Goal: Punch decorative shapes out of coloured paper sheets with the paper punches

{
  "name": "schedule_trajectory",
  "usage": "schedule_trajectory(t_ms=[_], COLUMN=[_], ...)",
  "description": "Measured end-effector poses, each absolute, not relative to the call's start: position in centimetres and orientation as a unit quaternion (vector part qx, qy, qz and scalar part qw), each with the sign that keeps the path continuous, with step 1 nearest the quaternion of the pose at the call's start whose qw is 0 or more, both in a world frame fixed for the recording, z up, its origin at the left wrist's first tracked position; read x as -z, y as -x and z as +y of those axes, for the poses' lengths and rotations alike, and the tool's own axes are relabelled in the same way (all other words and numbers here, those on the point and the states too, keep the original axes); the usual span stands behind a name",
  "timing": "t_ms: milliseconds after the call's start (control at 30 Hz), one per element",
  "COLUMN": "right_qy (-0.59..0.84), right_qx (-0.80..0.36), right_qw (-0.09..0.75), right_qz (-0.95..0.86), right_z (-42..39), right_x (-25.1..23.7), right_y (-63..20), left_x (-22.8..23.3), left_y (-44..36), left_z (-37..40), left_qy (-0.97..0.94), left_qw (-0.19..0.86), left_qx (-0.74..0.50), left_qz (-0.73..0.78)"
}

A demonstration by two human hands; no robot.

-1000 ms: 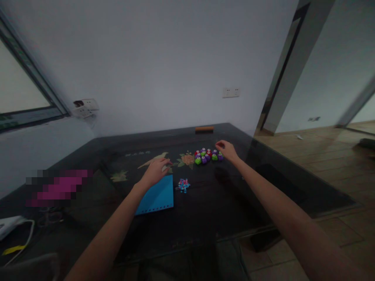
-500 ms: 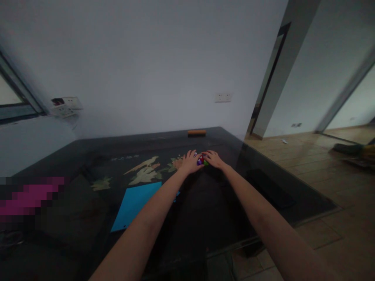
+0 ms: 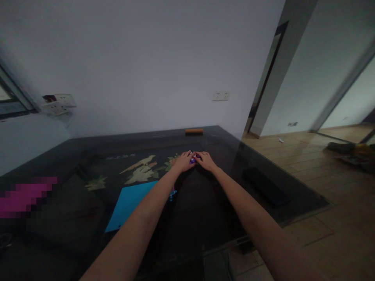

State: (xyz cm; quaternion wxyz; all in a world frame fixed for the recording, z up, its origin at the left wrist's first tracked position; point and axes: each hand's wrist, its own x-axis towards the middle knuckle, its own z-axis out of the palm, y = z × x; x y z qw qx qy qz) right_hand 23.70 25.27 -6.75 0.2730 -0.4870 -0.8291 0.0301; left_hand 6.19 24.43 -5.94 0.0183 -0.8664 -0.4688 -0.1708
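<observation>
Hands meet at the far middle of the dark table. Left hand and right hand lie side by side, palms down, cupped over a cluster of small coloured pieces — only a bit of purple and red with white dots shows in the gap between them. Fingers of both hands are curved loosely around the cluster and touch it; whether any single piece is actually gripped, I cannot tell (the hands cover nearly all of it).

Cluster sits just right of the painted bird-and-flower design on the tabletop.

Blue sheet lies flat on the near left part of the table, beneath the left forearm and well apart from the hands. Small heap of blue and pink bits peeks out just beside the sheet's right edge, mostly hidden by the forearm.

Orange bar at the table's far edge — beyond the hands, not touching them.
</observation>
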Motion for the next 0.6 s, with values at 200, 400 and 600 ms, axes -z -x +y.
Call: schedule_trajectory(t_ms=[200, 400, 600], right_qy=[0.480, 0.461, 0.440], right_qx=[-0.028, -0.039, -0.052], right_qw=[0.262, 0.254, 0.233], right_qz=[-0.837, -0.849, -0.866], right_z=[24.9, 24.5, 23.5], right_x=[6.6, 6.3, 5.9], right_y=[-20.1, -15.3, -9.5], left_x=[6.0, 5.5, 5.5], left_y=[-2.3, 3.2, 9.9], left_z=[24.9, 24.5, 22.9], left_qy=[0.871, 0.878, 0.866], left_qw=[0.007, -0.018, -0.016], left_qx=[0.169, 0.166, 0.171], left_qz=[-0.461, -0.448, -0.469])
